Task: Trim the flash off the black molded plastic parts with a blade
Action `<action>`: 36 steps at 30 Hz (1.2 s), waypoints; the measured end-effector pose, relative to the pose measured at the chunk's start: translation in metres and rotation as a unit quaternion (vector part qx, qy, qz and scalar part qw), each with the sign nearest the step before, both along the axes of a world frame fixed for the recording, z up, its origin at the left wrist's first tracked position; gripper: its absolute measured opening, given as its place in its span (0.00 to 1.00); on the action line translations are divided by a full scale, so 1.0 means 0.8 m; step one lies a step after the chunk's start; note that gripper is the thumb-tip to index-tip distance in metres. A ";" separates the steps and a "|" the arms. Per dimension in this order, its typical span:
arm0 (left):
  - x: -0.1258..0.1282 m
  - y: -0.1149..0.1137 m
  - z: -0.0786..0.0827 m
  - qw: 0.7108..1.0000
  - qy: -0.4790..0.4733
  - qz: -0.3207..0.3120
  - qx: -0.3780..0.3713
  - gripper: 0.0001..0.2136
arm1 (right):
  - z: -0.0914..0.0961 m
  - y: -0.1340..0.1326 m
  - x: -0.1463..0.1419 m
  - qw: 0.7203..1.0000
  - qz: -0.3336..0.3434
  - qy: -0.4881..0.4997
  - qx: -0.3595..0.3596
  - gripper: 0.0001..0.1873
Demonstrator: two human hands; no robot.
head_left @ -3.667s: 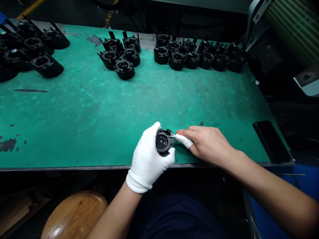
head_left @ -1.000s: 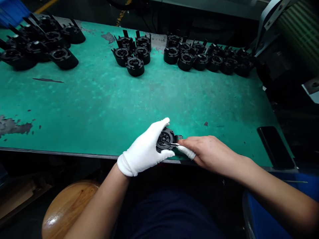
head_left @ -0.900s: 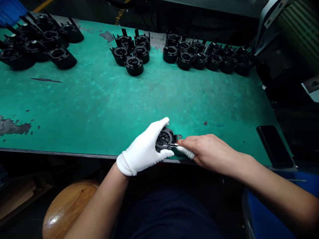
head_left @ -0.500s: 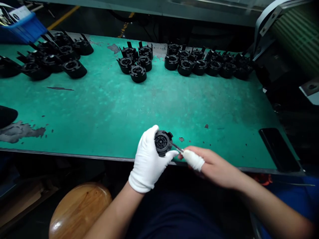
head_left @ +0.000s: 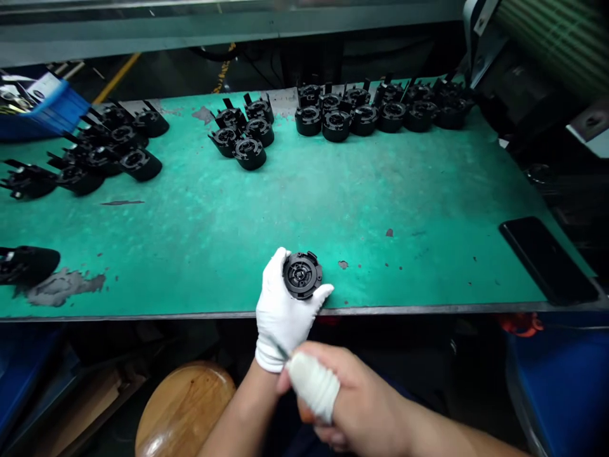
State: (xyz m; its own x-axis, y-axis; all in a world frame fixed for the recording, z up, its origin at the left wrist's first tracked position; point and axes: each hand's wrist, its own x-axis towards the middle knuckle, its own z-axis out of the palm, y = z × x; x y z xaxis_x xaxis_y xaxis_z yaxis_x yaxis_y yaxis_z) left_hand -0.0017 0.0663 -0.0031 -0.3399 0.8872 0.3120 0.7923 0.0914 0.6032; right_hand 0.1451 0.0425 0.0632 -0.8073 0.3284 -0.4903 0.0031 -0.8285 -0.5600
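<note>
My left hand (head_left: pixel 281 311), in a white glove, is closed around a round black plastic part (head_left: pixel 302 275) at the near edge of the green table mat (head_left: pixel 304 203). The part's ribbed circular face points up towards me. My right hand (head_left: pixel 349 406) is bare, with white wrapping on one finger, and sits low, below the table edge, beside my left wrist. Its fingers are curled around a thin metal tool (head_left: pixel 281 351), of which only the tip shows.
Several black parts stand in groups at the far edge: a cluster (head_left: pixel 242 130), a long row (head_left: pixel 380 108) and a pile at left (head_left: pixel 104 149). A blue bin (head_left: pixel 35 105) is far left. A black phone (head_left: pixel 547 259) lies at right. A wooden stool (head_left: pixel 185 409) sits below.
My right hand has pulled the tool away from the part and dropped back below the table edge, next to my left wrist. My left hand still holds the part. The view tilted up.
</note>
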 end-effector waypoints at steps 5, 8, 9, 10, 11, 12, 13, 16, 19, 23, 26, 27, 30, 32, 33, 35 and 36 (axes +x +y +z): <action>0.001 -0.006 -0.009 0.999 -0.014 0.026 0.016 0.49 | -0.024 -0.009 -0.014 0.979 -0.146 -0.049 -0.131 0.21; 0.004 -0.006 -0.005 0.999 0.006 0.032 0.014 0.45 | -0.029 -0.015 -0.017 0.973 -0.178 -0.039 -0.142 0.20; 0.005 -0.006 -0.003 0.999 0.009 0.033 0.015 0.43 | -0.026 -0.016 -0.016 0.973 -0.181 -0.032 -0.137 0.20; 0.007 -0.006 -0.002 0.999 0.010 0.035 0.017 0.42 | -0.022 -0.018 -0.015 0.974 -0.184 -0.021 -0.127 0.20; 0.009 -0.006 -0.002 0.999 0.011 0.033 0.017 0.41 | -0.017 -0.017 -0.012 0.975 -0.192 -0.005 -0.110 0.20; 0.010 -0.006 -0.001 0.999 0.011 0.031 0.017 0.40 | -0.010 -0.014 -0.008 0.974 -0.209 0.015 -0.087 0.21; 0.011 -0.005 -0.001 0.999 0.009 0.029 0.017 0.39 | -0.003 -0.009 -0.003 0.969 -0.237 0.035 -0.058 0.22; 0.005 -0.005 0.006 1.000 -0.018 0.015 0.005 0.38 | 0.013 0.019 0.018 0.938 -0.343 0.043 0.034 0.20; -0.024 -0.003 0.025 0.990 -0.065 -0.105 -0.062 0.38 | 0.014 0.050 0.040 0.917 -0.387 -0.027 0.096 0.16; -0.079 -0.001 0.043 0.954 -0.183 -0.211 -0.106 0.33 | -0.010 0.072 0.069 0.909 -0.341 -0.129 0.202 0.13; -0.092 -0.001 0.040 0.946 -0.302 -0.115 0.039 0.30 | -0.024 0.090 0.083 0.876 -0.190 -0.242 0.372 0.16; -0.088 -0.002 0.037 0.943 -0.315 -0.081 0.074 0.30 | -0.026 0.098 0.084 0.848 -0.130 -0.268 0.439 0.17; -0.062 -0.004 0.029 0.966 -0.250 -0.035 0.051 0.38 | -0.026 0.125 0.075 0.747 0.013 -0.289 0.599 0.18; -0.043 -0.002 0.024 0.982 -0.183 -0.034 0.001 0.47 | -0.023 0.140 0.063 0.688 0.083 -0.292 0.659 0.19; -0.036 0.000 0.022 0.987 -0.160 -0.025 -0.012 0.49 | -0.021 0.145 0.057 0.661 0.116 -0.298 0.679 0.19; -0.026 0.005 0.017 0.991 -0.132 -0.005 -0.020 0.47 | -0.019 0.153 0.046 0.615 0.165 -0.310 0.706 0.19; -0.024 0.007 0.015 0.992 -0.123 0.003 -0.021 0.46 | -0.018 0.157 0.042 0.598 0.186 -0.313 0.714 0.19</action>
